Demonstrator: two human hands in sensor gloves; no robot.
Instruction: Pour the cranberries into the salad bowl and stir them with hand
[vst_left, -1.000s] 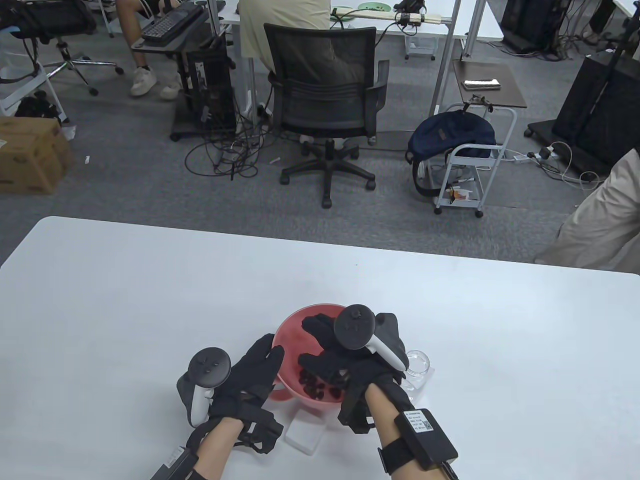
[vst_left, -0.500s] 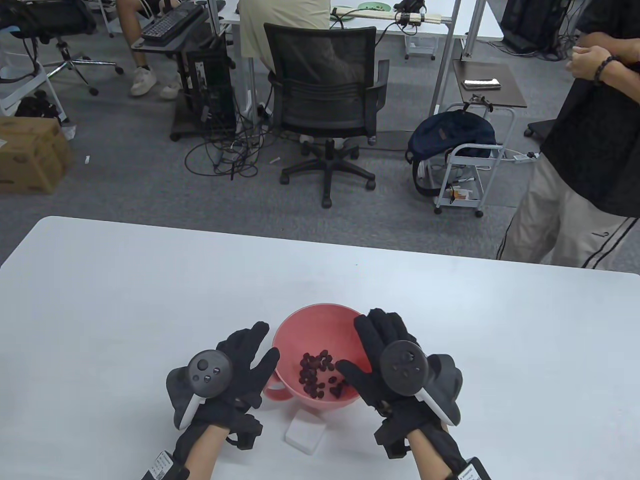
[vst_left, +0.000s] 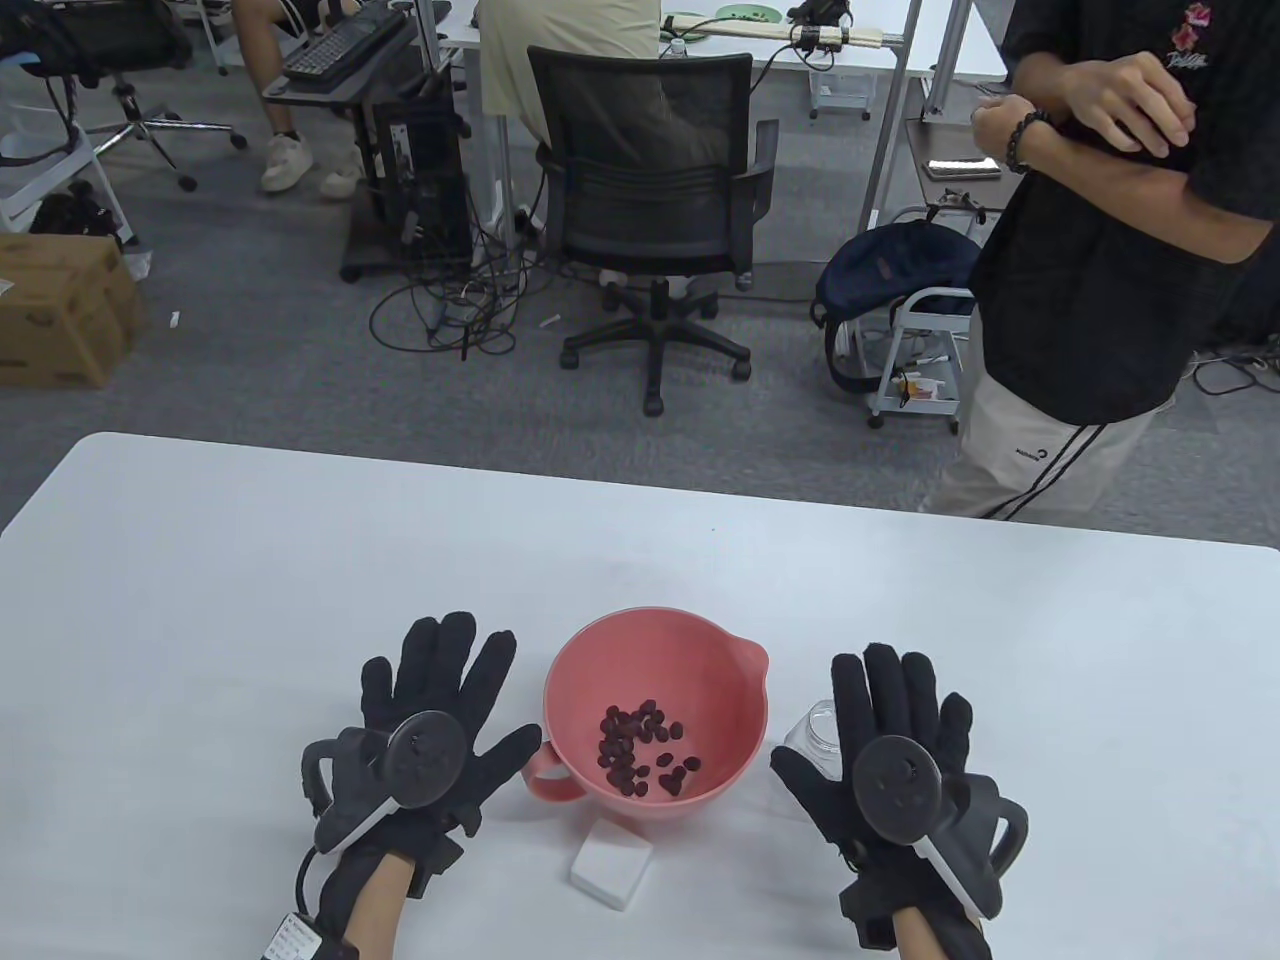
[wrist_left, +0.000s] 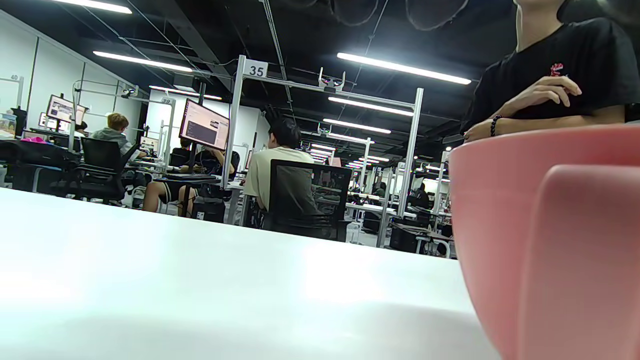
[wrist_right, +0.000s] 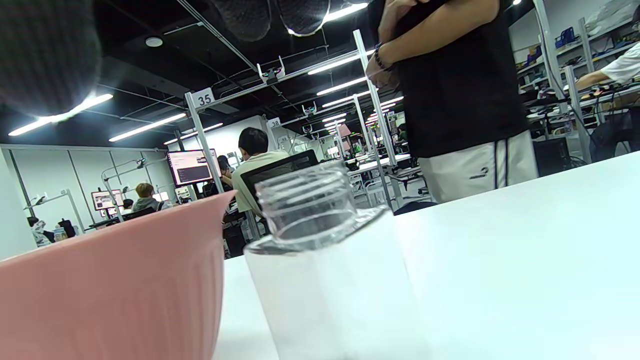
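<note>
A pink salad bowl (vst_left: 700, 650) with a handle and a spout stands on the white table near its front edge, and dark red cranberries (vst_left: 640, 748) lie on its bottom. My left hand (vst_left: 440, 690) lies flat on the table just left of the bowl, fingers spread and straight, holding nothing. Flat on the table to the bowl's right is my right hand (vst_left: 900, 710), fingers straight, partly over a clear empty jar (vst_left: 812, 728). The bowl's wall (wrist_left: 545, 240) fills the right of the left wrist view. In the right wrist view the jar (wrist_right: 320, 260) stands beside the bowl (wrist_right: 115, 285).
A small white lid (vst_left: 610, 868) lies on the table just in front of the bowl. A person in a black shirt (vst_left: 1090, 270) stands beyond the table's far right edge. An office chair (vst_left: 650, 190) and a small cart (vst_left: 920, 350) stand on the floor behind.
My right hand came out of the bowl and moved right; my left hand left the bowl's side. Both now lie flat on the table. A person walked in at the right.
</note>
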